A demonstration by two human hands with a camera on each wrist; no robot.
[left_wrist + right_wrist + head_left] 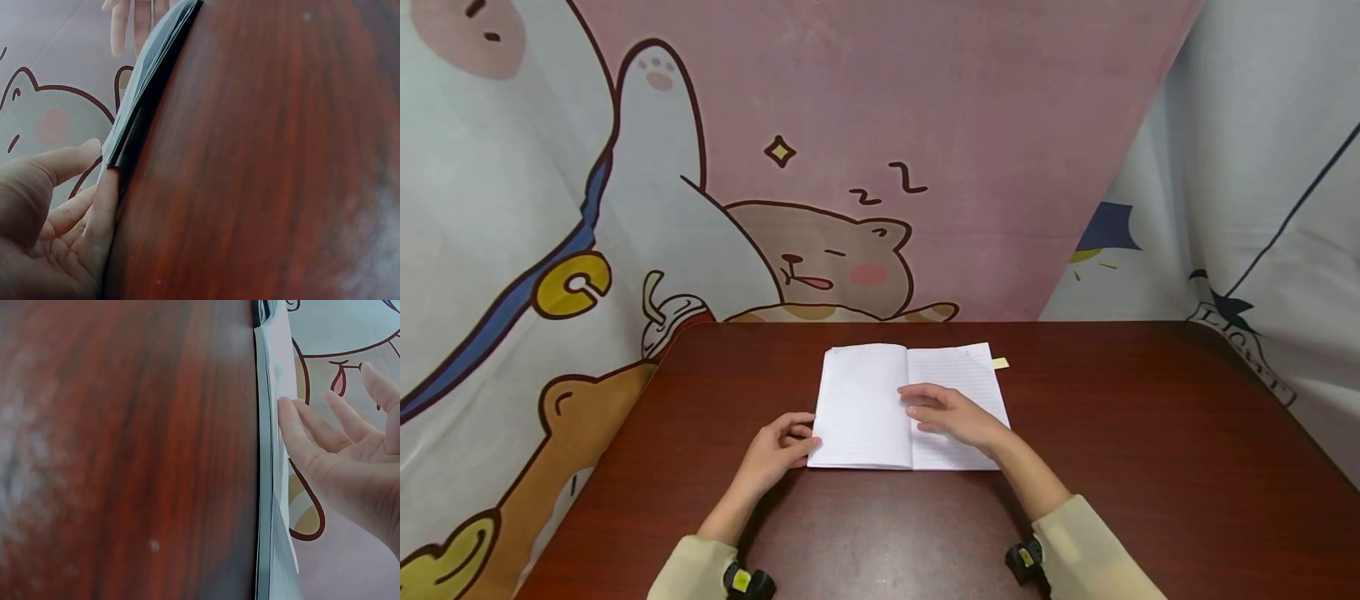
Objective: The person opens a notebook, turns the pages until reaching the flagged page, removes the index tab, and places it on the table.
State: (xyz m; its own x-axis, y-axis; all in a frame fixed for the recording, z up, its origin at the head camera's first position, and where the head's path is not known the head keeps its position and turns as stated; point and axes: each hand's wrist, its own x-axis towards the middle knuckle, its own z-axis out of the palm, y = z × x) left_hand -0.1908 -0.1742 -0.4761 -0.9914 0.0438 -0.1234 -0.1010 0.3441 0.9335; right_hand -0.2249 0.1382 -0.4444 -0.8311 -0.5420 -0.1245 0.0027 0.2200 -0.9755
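Open white lined-paper notebook (pixel 865 408) on red-brown wooden table (pixel 1150 467); left hand (pixel 777 446) pinching notebook's left edge; right hand (pixel 955 414) loose-fingered, gripping nothing, over its right page (pink cloth backdrop (pixel 1000 167) beyond notebook reads "Z Z")

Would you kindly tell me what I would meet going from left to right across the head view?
Yellow bell printed on the curtain, left hand, left page of the open notebook, right hand, yellow tab, dark blue printed shape.
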